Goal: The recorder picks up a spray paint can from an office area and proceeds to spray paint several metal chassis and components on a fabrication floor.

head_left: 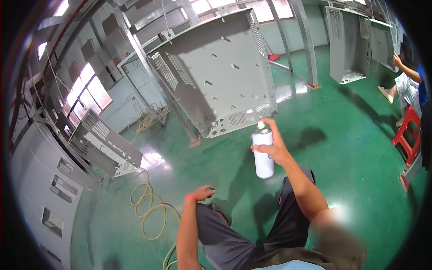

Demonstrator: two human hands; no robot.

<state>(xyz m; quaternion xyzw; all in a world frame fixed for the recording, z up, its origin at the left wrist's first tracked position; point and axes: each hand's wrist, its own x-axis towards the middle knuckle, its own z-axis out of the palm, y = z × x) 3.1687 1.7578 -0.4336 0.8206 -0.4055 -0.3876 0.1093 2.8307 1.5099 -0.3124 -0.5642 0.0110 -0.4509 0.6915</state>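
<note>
A glossy green workshop floor (pixel 351 148) spreads under everything. Above it hangs a large grey sheet-metal cabinet shell (pixel 220 67), tilted, with punched vent slots and round holes near its lower edge. More grey metal cabinets (pixel 105 146) hang to the left, and another (pixel 346 45) at the far right, where a second person (pixel 407 85) reaches up beside a red plastic stool (pixel 407 135). A yellowish hose (pixel 150 211) coils on the floor. The right hand (pixel 275 146) is wrapped around a white spray can (pixel 263 155), held upright just below the cabinet shell's lower corner, forefinger on the nozzle. The left hand (pixel 202 192) hangs loosely curled, holding nothing, above the person's knee.
</note>
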